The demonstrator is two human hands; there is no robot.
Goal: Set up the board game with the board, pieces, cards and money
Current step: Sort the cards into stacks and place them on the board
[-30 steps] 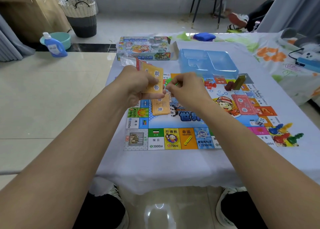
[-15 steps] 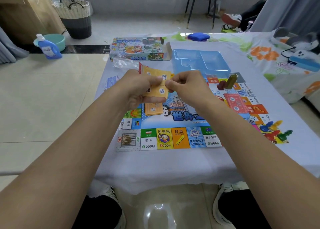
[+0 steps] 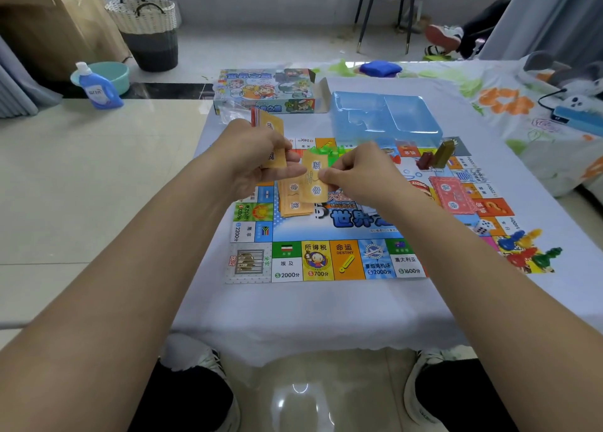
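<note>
1. Orange card (image 3: 314, 178): half a second ago it was still against the stack in the left hand; now it's peeled clear, pinched by the right hand (image 3: 357, 170) between thumb and fingertips, held just above the orange pile (image 3: 293, 200) on the board (image 3: 329, 232).
2. Meaning: the cards are being dealt off one at a time. My read: this one goes onto the orange pile next. Card sorting mid-way, stack not exhausted.
3. Orientation: the card's long axis runs roughly away from the camera, near-to-far, tilted slightly left at the top. Printed face toward the camera, far end raised a little. Roughly parallel to the pile below it.
4. Left hand (image 3: 257, 157): fingers curled around the remaining stack (image 3: 272, 138), held near upright, orange in front with a red edge behind.
5. Outward: pink pile (image 3: 452, 195) on the board's right side, two dice (image 3: 483, 226) near it, brown and olive pieces (image 3: 435, 157) at the far edge, coloured pawns (image 3: 525, 250) on the cloth by the near-right corner.
6. Blue tray (image 3: 385, 115) and game box (image 3: 264, 90) sit beyond the board.
</note>
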